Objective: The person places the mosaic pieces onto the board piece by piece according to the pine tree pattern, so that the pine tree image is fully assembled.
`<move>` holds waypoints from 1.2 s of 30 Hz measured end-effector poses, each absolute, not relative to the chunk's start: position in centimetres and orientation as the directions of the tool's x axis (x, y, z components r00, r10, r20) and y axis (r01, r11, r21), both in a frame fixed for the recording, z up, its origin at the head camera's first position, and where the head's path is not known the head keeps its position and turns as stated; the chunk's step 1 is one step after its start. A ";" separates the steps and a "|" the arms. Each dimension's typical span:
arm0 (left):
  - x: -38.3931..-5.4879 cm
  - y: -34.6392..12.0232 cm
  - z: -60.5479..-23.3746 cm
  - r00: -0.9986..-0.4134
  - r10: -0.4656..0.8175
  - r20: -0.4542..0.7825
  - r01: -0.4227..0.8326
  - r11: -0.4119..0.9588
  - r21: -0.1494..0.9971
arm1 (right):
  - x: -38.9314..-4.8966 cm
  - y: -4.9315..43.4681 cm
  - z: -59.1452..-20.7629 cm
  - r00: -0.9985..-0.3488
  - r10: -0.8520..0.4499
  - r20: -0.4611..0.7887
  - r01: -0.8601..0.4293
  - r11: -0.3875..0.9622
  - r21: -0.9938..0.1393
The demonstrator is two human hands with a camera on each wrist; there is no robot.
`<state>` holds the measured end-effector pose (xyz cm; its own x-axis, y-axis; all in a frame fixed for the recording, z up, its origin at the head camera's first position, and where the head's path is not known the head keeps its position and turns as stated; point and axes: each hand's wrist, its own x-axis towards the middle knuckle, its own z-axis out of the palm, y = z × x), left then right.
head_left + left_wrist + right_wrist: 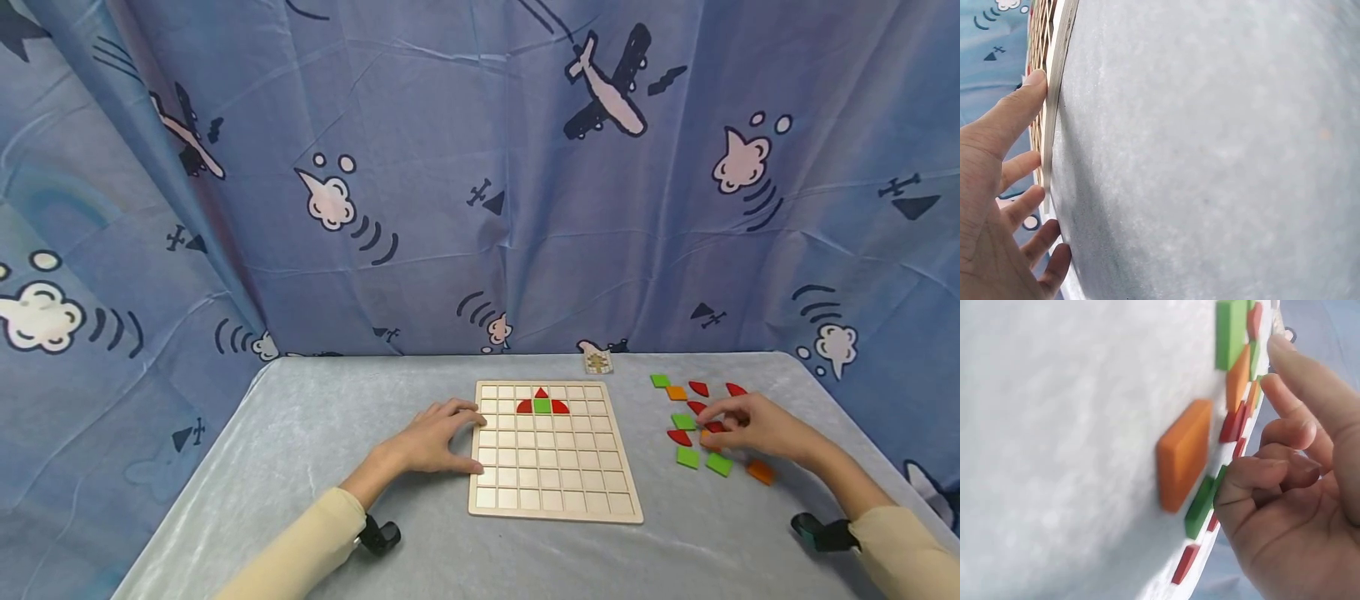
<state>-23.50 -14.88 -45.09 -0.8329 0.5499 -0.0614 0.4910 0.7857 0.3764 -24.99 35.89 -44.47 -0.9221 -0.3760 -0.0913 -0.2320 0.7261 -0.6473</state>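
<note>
A wooden grid board (555,481) lies on the table. Near its top, a red triangle (542,392) sits above a green square (542,406), with a red quarter-round piece (524,407) on either side. My left hand (438,437) rests at the board's left edge, thumb and fingers spread and touching the rim (1055,81). Over the loose pieces on the right hovers my right hand (757,425), thumb and index finger apart, other fingers bent. I see nothing between its fingertips. Below it are an orange tile (1188,456) and a green tile (1200,506).
Loose green (687,457), orange (677,392) and red pieces (679,437) lie scattered to the right of the board. A small patterned card (597,361) lies at the table's back edge. Behind the table (352,383) hangs a blue printed curtain (420,167).
</note>
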 end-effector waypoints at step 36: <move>-23.6 -14.8 -45.4 -0.837 0.546 -0.043 0.492 0.784 0.379 | -24.6 36.1 -44.9 -0.911 -0.410 -0.040 -0.286 0.697 -0.657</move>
